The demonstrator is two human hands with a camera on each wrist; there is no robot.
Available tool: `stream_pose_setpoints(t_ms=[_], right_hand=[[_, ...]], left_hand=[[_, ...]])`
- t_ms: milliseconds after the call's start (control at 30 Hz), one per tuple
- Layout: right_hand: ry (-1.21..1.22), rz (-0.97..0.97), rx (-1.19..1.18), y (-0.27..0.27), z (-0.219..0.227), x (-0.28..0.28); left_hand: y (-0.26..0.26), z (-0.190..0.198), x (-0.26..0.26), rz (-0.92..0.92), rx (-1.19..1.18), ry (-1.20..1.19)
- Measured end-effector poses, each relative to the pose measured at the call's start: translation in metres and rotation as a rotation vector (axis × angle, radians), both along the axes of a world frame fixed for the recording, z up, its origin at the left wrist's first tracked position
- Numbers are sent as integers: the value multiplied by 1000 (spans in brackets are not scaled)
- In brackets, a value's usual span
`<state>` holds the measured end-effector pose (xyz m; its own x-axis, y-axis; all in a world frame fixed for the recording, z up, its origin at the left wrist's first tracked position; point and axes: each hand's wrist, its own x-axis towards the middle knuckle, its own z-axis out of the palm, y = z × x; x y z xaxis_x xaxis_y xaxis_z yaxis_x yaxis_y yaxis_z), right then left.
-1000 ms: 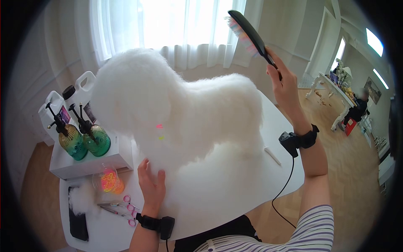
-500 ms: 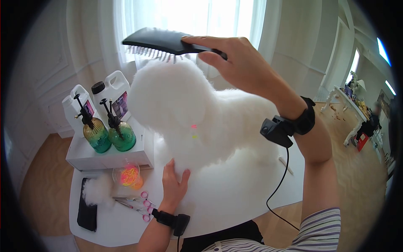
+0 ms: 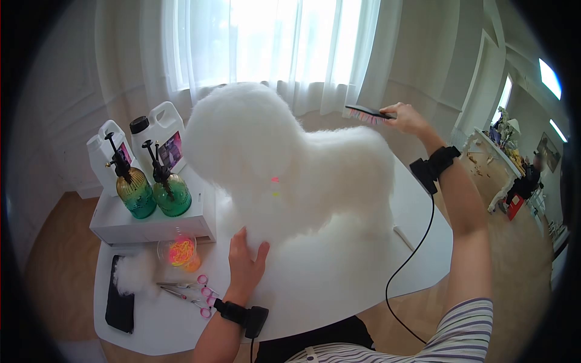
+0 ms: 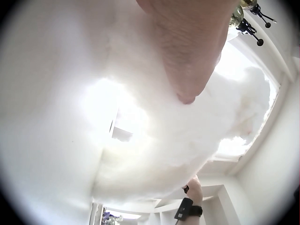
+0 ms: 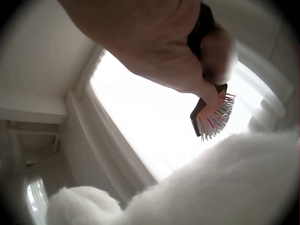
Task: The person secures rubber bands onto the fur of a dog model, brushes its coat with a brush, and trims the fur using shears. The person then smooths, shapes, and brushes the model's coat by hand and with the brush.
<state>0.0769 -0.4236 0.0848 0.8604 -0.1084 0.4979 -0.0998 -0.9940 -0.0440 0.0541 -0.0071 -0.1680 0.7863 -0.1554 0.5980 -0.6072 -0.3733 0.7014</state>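
Note:
A fluffy white dog figure (image 3: 290,163) stands on the white table, its rounded head at the left and its rump at the right. My right hand (image 3: 408,118) grips the handle of a black paddle brush (image 3: 369,113), held just above the rump with the bristles down. In the right wrist view the multicoloured bristles of the brush (image 5: 216,117) stand over the fur. Low at the front of the figure, my left hand (image 3: 245,266) rests with thumb and fingers spread against the fur; part of its fingers is hidden there.
Two spray bottles (image 3: 172,196) and white jugs (image 3: 160,136) stand on a white box (image 3: 151,227) at left. Before it are a cup of coloured bands (image 3: 181,251), pink-handled scissors (image 3: 203,290), a black case (image 3: 120,308) and loose fluff (image 3: 134,275). A cable (image 3: 390,290) hangs from my right wrist.
The brush went from high at the right to over the figure's head, then back right and down to above the rump. My left hand has stayed at the front of the figure.

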Motion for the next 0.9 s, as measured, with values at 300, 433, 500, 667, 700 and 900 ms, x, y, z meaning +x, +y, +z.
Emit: stream_pose_setpoints(t_ms=[300,433,500,667,700,900], right_hand=[[-203,203,154,90,51,28],[-382,435,136,162,76,40],[-402,442,2,181,79,46],[-158,191,-385,170,71,47],[-68,109,-475,162,72,41],[140,-72,-625,55,41,31]], left_hand=[[-1,-3,1,22,68,4],[0,-1,1,21,74,-6],[1,1,-2,23,95,-12],[5,6,-1,-50,140,-20],[5,8,-1,-86,164,13],[5,17,-4,-226,164,11]])
